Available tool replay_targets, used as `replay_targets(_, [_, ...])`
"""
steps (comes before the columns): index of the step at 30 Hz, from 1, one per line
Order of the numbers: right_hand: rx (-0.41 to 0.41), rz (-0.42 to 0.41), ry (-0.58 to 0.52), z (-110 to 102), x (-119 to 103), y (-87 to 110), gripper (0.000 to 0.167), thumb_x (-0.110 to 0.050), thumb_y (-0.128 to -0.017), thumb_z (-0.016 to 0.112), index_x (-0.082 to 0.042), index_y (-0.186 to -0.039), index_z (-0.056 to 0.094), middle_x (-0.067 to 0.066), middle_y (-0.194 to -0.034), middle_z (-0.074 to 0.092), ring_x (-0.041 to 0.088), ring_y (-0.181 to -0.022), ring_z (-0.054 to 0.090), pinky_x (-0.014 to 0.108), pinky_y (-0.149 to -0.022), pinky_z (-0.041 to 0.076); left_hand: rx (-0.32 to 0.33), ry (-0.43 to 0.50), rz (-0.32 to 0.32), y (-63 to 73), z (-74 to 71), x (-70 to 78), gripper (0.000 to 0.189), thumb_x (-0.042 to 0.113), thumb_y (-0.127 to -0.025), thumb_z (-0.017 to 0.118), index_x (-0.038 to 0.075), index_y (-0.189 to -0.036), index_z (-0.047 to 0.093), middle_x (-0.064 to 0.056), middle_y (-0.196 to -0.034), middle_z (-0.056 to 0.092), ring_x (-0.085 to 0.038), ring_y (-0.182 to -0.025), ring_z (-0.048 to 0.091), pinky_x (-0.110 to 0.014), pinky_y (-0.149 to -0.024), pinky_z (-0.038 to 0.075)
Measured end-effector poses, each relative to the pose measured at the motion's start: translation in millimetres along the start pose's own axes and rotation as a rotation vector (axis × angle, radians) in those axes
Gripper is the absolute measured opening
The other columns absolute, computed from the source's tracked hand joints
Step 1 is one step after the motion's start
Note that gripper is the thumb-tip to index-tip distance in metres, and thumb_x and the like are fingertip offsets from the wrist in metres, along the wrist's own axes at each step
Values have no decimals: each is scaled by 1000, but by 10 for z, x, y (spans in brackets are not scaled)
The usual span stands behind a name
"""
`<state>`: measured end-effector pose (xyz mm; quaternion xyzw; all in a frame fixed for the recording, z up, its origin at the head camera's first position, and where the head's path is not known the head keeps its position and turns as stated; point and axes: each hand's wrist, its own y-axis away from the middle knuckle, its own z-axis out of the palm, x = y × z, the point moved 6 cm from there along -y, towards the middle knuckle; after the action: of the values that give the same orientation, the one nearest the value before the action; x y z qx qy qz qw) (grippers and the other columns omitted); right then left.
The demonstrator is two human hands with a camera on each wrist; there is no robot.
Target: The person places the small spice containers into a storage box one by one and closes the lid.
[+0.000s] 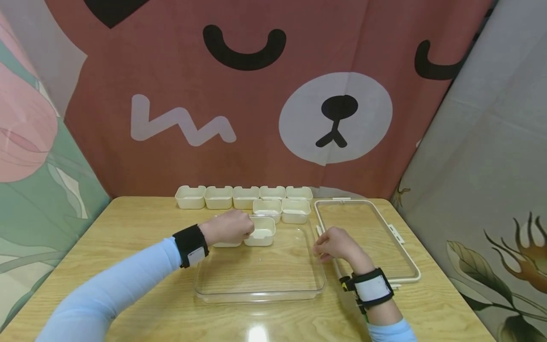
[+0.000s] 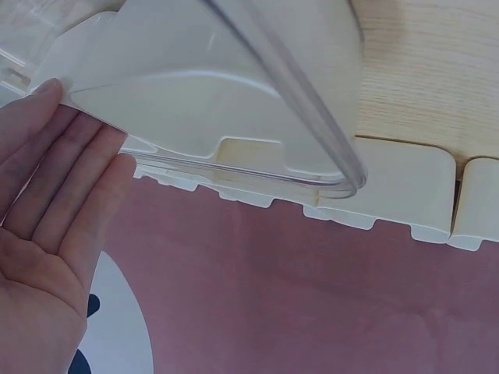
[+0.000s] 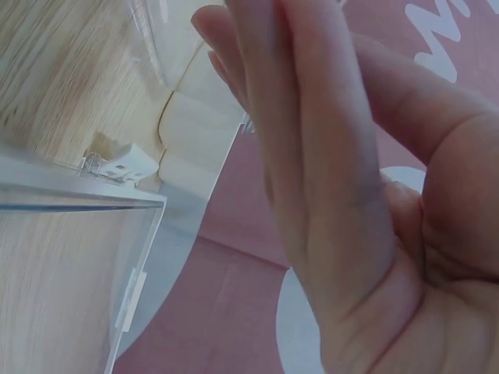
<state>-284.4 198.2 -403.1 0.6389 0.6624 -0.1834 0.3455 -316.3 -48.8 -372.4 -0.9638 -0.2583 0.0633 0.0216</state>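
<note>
A clear plastic box [image 1: 258, 295] lies in front of me, with two small cream containers [image 1: 262, 240] in its far left part. My left hand [image 1: 227, 226] reaches over them and pinches the rim of one cream container [image 2: 179, 117] between thumb and fingers. In the left wrist view, the box's clear rim passes across that container. My right hand [image 1: 337, 244] hovers by the box's right edge, fingers loosely bent and holding nothing. In the right wrist view its fingers [image 3: 335, 148] hide part of the scene.
Several more cream containers [image 1: 219, 198] stand in a back row against the curtain, with two others [image 1: 296, 212] in front of them. To the right, a clear lid with a white frame [image 1: 410, 262] and side clips lies flat on the wooden table [image 1: 141, 308].
</note>
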Motion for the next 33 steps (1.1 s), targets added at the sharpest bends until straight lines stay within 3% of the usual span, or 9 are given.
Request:
replay_targets(9, [4, -7, 50, 1, -33, 25, 10, -7, -84, 68, 2, -88, 71, 9, -82, 70, 17, -62, 68, 35, -63, 57, -28, 1, -9, -22, 19, -7, 18, 5, -83, 64, 14, -68, 63, 8, -58, 42, -6, -54, 33, -18, -49, 30])
replay_targets(17, [10, -35, 51, -5, -68, 16, 8, -4, -83, 68, 4, -85, 71, 9, -75, 69, 17, -59, 67, 28, -56, 56, -23, 8, -4, -31, 0, -1, 23, 3, -82, 63, 15, -63, 58, 8, -57, 38, -6, -53, 30, -18, -48, 27])
replay_targets(33, [15, -29, 92, 7, -89, 4, 8, -5, -83, 68, 2, -85, 72, 8, -76, 69, 15, -60, 66, 29, -58, 56, -63, 29, -31, -31, 45, -39, 12, 8, -84, 66, 13, -73, 68, 8, -59, 48, -5, -52, 38, -18, -49, 33])
